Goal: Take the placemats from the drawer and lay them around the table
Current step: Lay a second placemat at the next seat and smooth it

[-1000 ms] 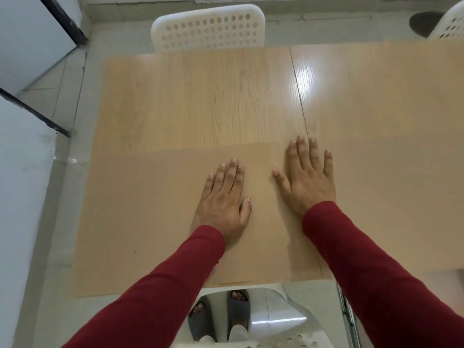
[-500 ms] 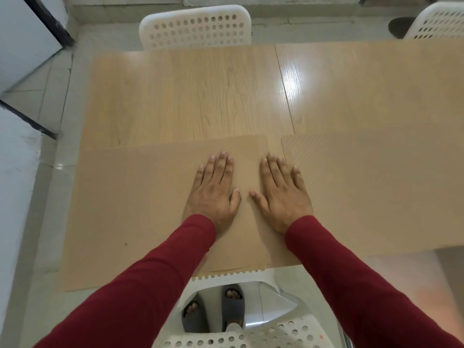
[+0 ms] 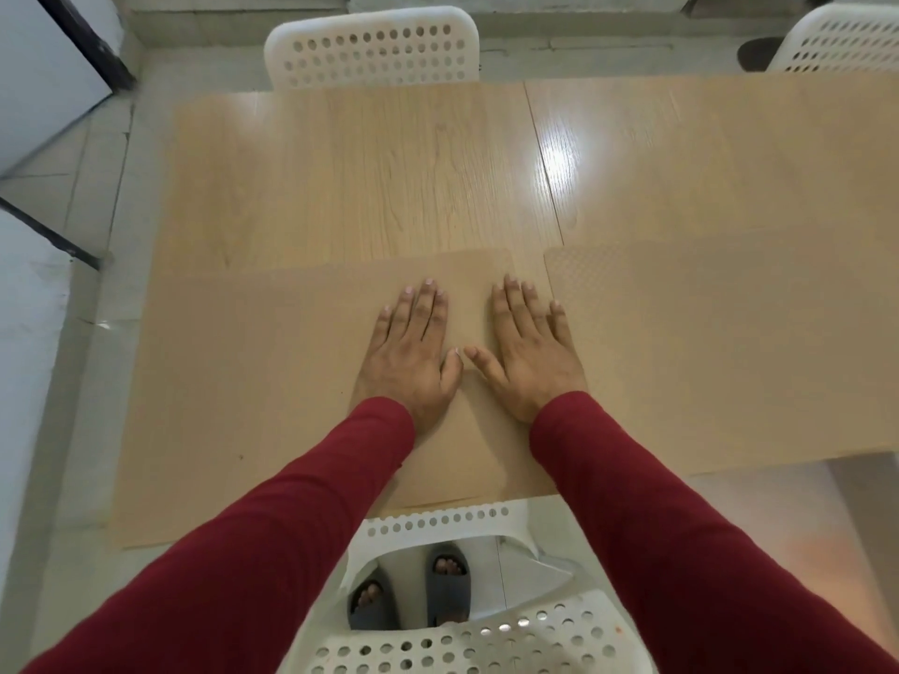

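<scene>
Pale floor tiles [image 3: 97, 197] surround a light wooden table [image 3: 369, 167] that fills most of the view. On its near half lie two tan placemats side by side. One placemat [image 3: 233, 391] covers the near left part and hangs a little over the left and near edges of the table. The second placemat [image 3: 720, 352], with a fine woven texture, lies to the right of it, and a narrow strip of bare wood shows between them at the far corners. A second ago the two mats were overlapping under the right hand; now they are apart.

Three white perforated chairs stand around: one chair [image 3: 372, 46] at the far side, another chair [image 3: 841, 38] at the far right corner, and a near chair [image 3: 467, 634] below the person, whose feet in grey slippers [image 3: 447, 583] show through it.

Both arms wear dark red sleeves [image 3: 272, 542]. The left hand [image 3: 411, 355] rests flat on the left placemat, palm down, fingers straight and close together. The right hand [image 3: 528, 355] also lies flat with fingers straight, mostly on the same mat near its right edge; its little finger reaches toward the gap. One second ago this hand was further right and further forward; it has since come beside the left hand, and the two thumbs now almost touch. The left hand has hardly moved on its mat.
</scene>
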